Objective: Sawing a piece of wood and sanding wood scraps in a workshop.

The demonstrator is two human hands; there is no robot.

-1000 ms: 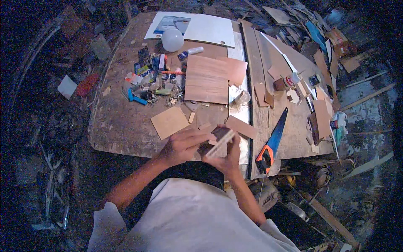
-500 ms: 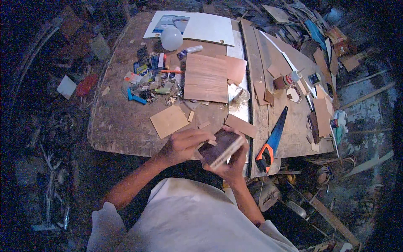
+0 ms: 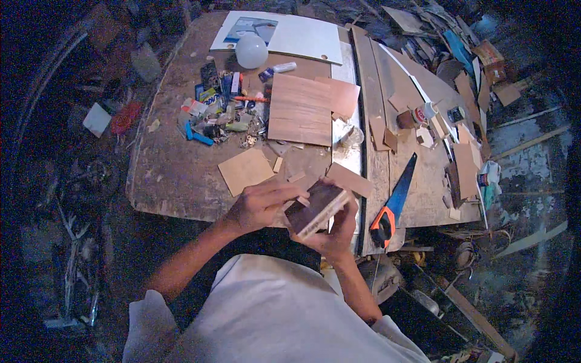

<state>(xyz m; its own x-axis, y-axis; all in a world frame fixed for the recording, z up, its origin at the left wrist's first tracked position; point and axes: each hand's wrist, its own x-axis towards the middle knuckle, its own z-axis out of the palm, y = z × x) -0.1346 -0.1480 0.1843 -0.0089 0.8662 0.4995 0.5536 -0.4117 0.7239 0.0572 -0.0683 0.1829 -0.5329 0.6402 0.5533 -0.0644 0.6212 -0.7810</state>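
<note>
My right hand [image 3: 339, 233] grips a dark brown wooden box [image 3: 315, 207] from its right side and underneath, thumb and fingers round it. The box is tilted above the near edge of the table, with a pale, rough edge facing me. At the box's left side, my left hand [image 3: 259, 206] has its fingers drawn together. A small wood piece [image 3: 304, 200] shows at its fingertips, against the box; its full shape is hidden. Just beyond the hands lie a square tan board [image 3: 246, 172] and a rectangular brown board [image 3: 349, 179].
A handsaw [image 3: 393, 202] with an orange and black handle lies right of my hands. Farther off on the wooden table [image 3: 175, 175] are a veneered panel [image 3: 299, 110], a white globe [image 3: 252, 51], a pile of small items [image 3: 227, 115] and a glue bottle [image 3: 423, 112].
The box and both hands have shifted only slightly, with the left fingertips still at the box. The whole view has moved a little; the things on the table stay in place.
</note>
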